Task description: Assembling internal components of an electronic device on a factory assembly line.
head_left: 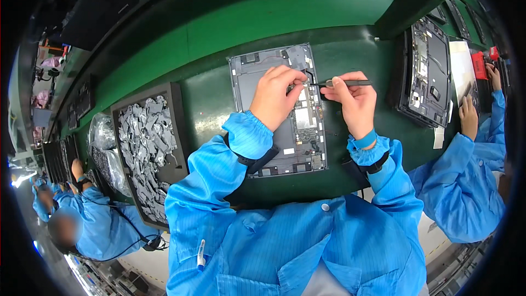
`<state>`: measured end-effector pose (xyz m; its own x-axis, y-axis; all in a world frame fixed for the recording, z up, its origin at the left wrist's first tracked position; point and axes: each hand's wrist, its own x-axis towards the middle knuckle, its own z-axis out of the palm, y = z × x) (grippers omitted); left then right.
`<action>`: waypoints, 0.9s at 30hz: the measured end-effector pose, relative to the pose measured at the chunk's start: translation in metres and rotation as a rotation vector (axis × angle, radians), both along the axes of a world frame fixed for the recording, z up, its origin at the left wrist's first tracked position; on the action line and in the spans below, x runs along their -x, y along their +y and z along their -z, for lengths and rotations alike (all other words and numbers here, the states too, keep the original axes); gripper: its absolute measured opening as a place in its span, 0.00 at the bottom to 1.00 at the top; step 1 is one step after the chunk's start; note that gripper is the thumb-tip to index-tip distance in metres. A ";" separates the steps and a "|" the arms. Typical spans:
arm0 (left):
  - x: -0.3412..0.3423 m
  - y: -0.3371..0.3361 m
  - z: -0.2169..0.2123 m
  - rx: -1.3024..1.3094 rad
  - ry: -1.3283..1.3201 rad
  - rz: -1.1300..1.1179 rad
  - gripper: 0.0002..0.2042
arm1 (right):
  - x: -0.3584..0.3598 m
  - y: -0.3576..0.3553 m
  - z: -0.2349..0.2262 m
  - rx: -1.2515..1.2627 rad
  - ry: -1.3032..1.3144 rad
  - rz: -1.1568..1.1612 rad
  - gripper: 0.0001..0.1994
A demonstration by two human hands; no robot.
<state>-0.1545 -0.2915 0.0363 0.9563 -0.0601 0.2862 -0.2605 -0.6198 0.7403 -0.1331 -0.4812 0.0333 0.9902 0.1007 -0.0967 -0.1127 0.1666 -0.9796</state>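
Observation:
A dark grey device housing (pixel 245 79), opened up like a tablet or laptop shell, lies flat on the green bench before me. Its circuit board (pixel 304 118) runs along the right side. My right hand (pixel 357 104) grips dark tweezers (pixel 359 83), which point left with the tip at the board's upper part. From the left, my left hand (pixel 275 94) reaches over the housing, thumb and fingers pinched close to that tip. Whatever sits between those left fingertips is too small to make out.
On the left stands a dark foam tray (pixel 176 111) heaped with small grey parts (pixel 145 137), beside a clear plastic bag (pixel 104 142). Stacked device housings (pixel 424 74) rise at the right, near a green post (pixel 419 3). Co-workers in blue sit on both sides; a red box (pixel 480 66) is far right.

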 end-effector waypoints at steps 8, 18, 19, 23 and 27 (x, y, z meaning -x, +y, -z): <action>0.002 -0.001 0.001 0.016 0.010 0.001 0.08 | 0.002 -0.001 0.001 -0.010 -0.017 0.003 0.06; -0.001 0.000 0.000 0.011 0.020 0.006 0.08 | -0.001 -0.001 -0.001 -0.020 0.057 0.010 0.06; -0.001 0.001 0.000 0.011 0.019 0.006 0.08 | -0.001 -0.001 -0.001 -0.022 0.062 0.011 0.07; 0.000 0.001 0.000 0.015 0.010 0.005 0.08 | 0.000 0.001 -0.003 -0.040 0.075 0.018 0.06; 0.001 -0.001 0.000 0.026 0.025 0.006 0.08 | 0.001 0.000 0.000 -0.001 0.016 0.015 0.06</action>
